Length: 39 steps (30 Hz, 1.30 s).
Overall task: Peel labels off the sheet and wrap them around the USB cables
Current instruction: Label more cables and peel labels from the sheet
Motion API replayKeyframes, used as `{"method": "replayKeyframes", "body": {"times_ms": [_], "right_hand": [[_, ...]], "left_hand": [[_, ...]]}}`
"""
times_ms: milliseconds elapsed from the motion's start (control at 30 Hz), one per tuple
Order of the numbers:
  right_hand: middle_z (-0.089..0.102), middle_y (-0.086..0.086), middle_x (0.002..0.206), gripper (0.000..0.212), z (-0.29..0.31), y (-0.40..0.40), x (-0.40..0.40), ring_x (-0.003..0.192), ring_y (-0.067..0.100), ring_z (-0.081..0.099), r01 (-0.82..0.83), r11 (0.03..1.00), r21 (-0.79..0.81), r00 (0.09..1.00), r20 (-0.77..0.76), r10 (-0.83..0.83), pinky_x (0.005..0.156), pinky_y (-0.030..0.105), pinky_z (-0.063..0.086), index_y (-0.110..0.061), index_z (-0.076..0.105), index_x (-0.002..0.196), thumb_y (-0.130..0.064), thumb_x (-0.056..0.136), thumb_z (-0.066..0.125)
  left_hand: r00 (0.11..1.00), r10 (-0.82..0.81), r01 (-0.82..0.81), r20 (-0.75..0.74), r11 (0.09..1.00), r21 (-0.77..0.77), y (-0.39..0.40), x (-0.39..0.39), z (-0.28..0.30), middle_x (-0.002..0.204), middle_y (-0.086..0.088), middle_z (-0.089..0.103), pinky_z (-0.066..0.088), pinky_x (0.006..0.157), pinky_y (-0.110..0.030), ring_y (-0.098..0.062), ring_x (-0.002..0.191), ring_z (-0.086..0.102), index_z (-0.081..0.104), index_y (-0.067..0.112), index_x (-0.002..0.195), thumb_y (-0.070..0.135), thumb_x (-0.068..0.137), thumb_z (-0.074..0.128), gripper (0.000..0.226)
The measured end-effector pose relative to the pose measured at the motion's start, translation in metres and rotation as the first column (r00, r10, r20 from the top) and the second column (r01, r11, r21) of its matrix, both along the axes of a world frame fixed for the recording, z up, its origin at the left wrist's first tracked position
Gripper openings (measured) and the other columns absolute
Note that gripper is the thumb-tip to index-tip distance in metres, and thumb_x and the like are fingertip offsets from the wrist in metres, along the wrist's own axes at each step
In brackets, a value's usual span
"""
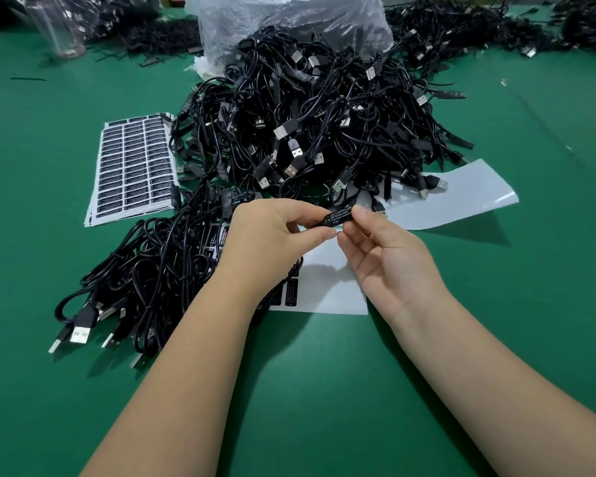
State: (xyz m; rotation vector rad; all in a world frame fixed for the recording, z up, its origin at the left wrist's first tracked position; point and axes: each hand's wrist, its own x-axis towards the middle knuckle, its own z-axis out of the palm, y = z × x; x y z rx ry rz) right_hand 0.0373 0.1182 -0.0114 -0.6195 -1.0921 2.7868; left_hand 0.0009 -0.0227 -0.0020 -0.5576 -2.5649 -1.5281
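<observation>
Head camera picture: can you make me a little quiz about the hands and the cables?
1. True or false: the left hand and right hand pinch one black label together.
2. On which side of the big cable pile is the full label sheet: left or right?
3. What colour is the table?

Key: 1 true. 2 left. 3 green.
</observation>
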Motion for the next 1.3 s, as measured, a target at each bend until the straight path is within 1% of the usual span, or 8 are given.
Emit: {"method": "replayKeyframes", "body": {"times_ms": [100,300,567,733,967,1067,1200,1300], "right_hand": [[0.064,0.002,0.057,0.020,-0.0008,-0.0009,0.0000,0.054,0.008,0.064,0.023,1.000,0.004,1.000,0.007,-0.023,0.056,0.020,0.054,-0.009,0.067,0.061,-0.002,0.080,0.068],[0.064,0.000,0.057,0.012,-0.0013,-0.0005,0.0004,0.054,0.007,0.063,0.034,0.999,0.012,0.999,0.005,-0.034,0.056,0.019,0.053,-0.007,0.063,0.072,-0.002,0.082,0.067],[0.062,-0.002,0.055,0.014,-0.0027,-0.0020,0.0002,0.052,0.005,0.061,0.055,0.998,0.043,0.998,0.011,-0.056,0.055,0.018,0.052,-0.008,0.062,0.071,-0.004,0.083,0.067],[0.062,-0.002,0.055,0.015,-0.0035,-0.0028,0.0004,0.052,0.005,0.061,0.065,0.996,0.052,0.998,0.005,-0.066,0.057,0.018,0.053,-0.009,0.063,0.069,-0.004,0.083,0.068],[0.062,-0.002,0.055,0.023,-0.0041,-0.0026,0.0006,0.053,0.005,0.061,0.071,0.997,0.042,0.997,-0.023,-0.070,0.059,0.018,0.054,-0.011,0.066,0.062,-0.003,0.083,0.067],[0.062,-0.002,0.054,0.036,-0.0041,-0.0026,0.0002,0.053,0.005,0.061,0.056,0.998,0.042,0.998,-0.032,-0.055,0.060,0.018,0.054,-0.015,0.069,0.050,-0.002,0.083,0.066],[0.062,-0.001,0.055,0.033,-0.0044,-0.0025,-0.0005,0.051,0.006,0.061,0.060,0.998,0.033,0.998,-0.025,-0.059,0.057,0.018,0.054,-0.014,0.068,0.052,-0.001,0.082,0.067],[0.062,-0.001,0.054,0.035,-0.0052,-0.0025,-0.0006,0.051,0.005,0.061,0.056,0.998,0.031,0.998,-0.026,-0.055,0.058,0.018,0.055,-0.014,0.069,0.050,-0.001,0.082,0.067]], "left_hand": [[1.000,-0.006,0.006,0.001,1.000,-0.008,-0.0001,-0.0004,0.0010,0.065,0.034,0.062,0.042,0.061,-0.006,0.006,0.055,0.054,0.070,0.039,0.081,0.023,0.073,0.082,0.021],[1.000,0.000,0.000,0.013,1.000,0.003,0.0008,0.0006,0.0008,0.062,0.028,0.063,0.041,0.059,-0.005,0.006,0.053,0.052,0.076,0.028,0.088,0.022,0.072,0.082,0.018],[1.000,-0.006,0.006,0.023,1.000,-0.001,0.0014,0.0025,0.0018,0.066,0.027,0.065,0.042,0.061,-0.006,0.005,0.055,0.053,0.072,0.035,0.086,0.023,0.073,0.082,0.020],[1.000,-0.006,0.006,0.024,1.000,-0.007,0.0026,0.0030,0.0015,0.070,0.023,0.066,0.043,0.061,-0.007,0.003,0.054,0.053,0.076,0.028,0.091,0.024,0.073,0.082,0.019],[0.999,-0.027,0.027,0.046,1.000,0.013,0.0028,0.0030,0.0022,0.074,0.021,0.068,0.043,0.060,-0.008,0.003,0.055,0.053,0.073,0.038,0.088,0.028,0.072,0.082,0.021],[0.994,-0.048,0.042,0.100,0.997,0.057,0.0023,0.0024,0.0034,0.075,0.019,0.069,0.044,0.060,-0.010,0.004,0.057,0.054,0.069,0.046,0.084,0.031,0.070,0.083,0.024],[0.959,-0.111,0.063,0.261,0.980,0.188,0.0024,0.0013,0.0053,0.072,0.012,0.072,0.048,0.056,-0.013,0.002,0.059,0.061,0.072,0.036,0.086,0.022,0.072,0.083,0.022],[0.942,-0.137,0.076,0.306,0.977,0.201,0.0018,0.0008,0.0057,0.073,0.010,0.073,0.049,0.056,-0.014,0.000,0.061,0.063,0.072,0.035,0.088,0.015,0.071,0.083,0.028]]}}
